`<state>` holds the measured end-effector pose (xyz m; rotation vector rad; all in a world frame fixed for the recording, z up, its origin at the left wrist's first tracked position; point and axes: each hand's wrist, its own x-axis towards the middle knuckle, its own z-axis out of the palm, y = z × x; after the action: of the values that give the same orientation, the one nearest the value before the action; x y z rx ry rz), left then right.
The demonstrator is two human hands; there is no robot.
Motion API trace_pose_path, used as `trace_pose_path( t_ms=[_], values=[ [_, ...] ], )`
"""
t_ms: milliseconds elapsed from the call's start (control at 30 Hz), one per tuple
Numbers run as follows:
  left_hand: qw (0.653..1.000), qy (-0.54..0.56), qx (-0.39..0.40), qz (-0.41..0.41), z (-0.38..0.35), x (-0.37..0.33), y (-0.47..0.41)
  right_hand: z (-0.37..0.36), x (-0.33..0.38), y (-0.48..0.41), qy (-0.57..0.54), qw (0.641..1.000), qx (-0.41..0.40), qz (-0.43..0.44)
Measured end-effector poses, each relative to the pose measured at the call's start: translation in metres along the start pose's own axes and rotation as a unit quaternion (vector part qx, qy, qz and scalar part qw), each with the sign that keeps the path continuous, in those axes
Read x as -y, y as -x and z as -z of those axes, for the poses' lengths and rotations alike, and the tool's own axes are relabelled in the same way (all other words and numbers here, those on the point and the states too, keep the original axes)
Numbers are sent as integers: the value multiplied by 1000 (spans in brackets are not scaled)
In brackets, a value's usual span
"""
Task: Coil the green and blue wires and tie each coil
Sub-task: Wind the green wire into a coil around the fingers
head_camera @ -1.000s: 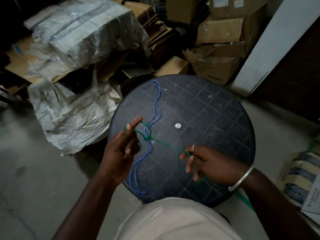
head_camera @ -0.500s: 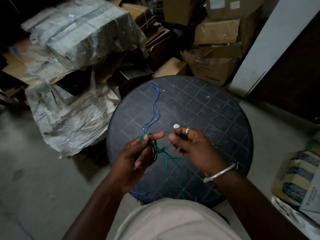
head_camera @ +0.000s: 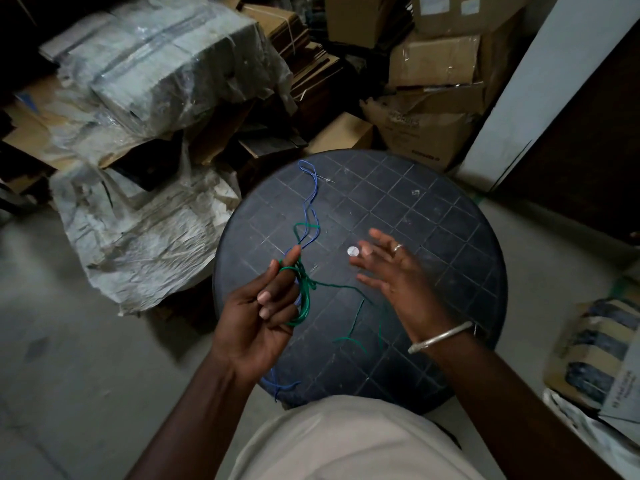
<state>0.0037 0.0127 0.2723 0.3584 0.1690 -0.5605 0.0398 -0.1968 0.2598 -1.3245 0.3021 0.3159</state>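
Crowding the floor beyond both hands are cardboard boxes (head_camera: 434, 69) and plastic-wrapped bundles (head_camera: 162, 64), none of them between the hands and the round dark worktop (head_camera: 433, 216). A small silver disc (head_camera: 353, 251) sits on it just beside the right hand's fingertips. The left hand (head_camera: 263, 317) is curled around a few loops of the green wire (head_camera: 304, 299), thumb pinching on top; loose green ends trail toward the right hand. The blue wire (head_camera: 313, 199) runs from under the left hand away across the worktop. The right hand (head_camera: 394, 275) hovers with fingers spread, grasping nothing, blurred.
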Motion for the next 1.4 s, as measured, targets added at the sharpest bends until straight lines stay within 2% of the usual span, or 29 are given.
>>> trace_pose_path(
  t_ms=[67,100,167,200,267,367,467,567,633,700,800,900,967,1100,1233,1300,1400],
  values=[
    [1000,15,-3,-3,1,1,0,-6,-10,6,68,995,-48,46],
    [1000,20,-4,-3,2,1,-1,-8,-16,10,96,993,-32,58],
    [1000,21,-2,-3,1,0,-2,-11,-26,17,166,983,54,60],
    [1000,22,2,-3,1,-1,-2,-11,-29,21,222,968,96,71],
    [1000,26,11,-1,2,-4,-3,-8,-27,24,295,941,130,105],
    [1000,8,0,-3,3,-8,-2,-4,-7,29,224,960,152,72],
    [993,-93,-76,-11,0,-4,-2,-1,17,28,147,976,132,87],
    [947,-292,-133,18,-6,8,-5,7,32,18,128,980,60,141],
    [914,-376,-143,47,-10,15,-7,9,33,13,136,975,26,175],
    [909,-391,-124,66,-13,19,-8,9,32,11,139,972,3,188],
    [935,-340,-68,76,-16,17,-5,11,25,5,139,972,-31,186],
    [953,-291,-4,81,-21,16,-2,11,15,0,133,979,-32,153],
    [965,-253,11,69,-23,16,-2,9,3,-2,132,984,-19,117],
    [972,-230,-48,0,-25,15,-6,7,-27,1,199,976,16,90],
    [975,-199,-63,-77,-20,12,-17,1,-40,26,292,948,116,57],
    [957,-253,-72,-124,-11,12,-22,-3,-41,39,332,927,168,45],
    [900,-382,-122,-169,3,12,-26,-8,-33,54,379,902,205,39]
  ],
)
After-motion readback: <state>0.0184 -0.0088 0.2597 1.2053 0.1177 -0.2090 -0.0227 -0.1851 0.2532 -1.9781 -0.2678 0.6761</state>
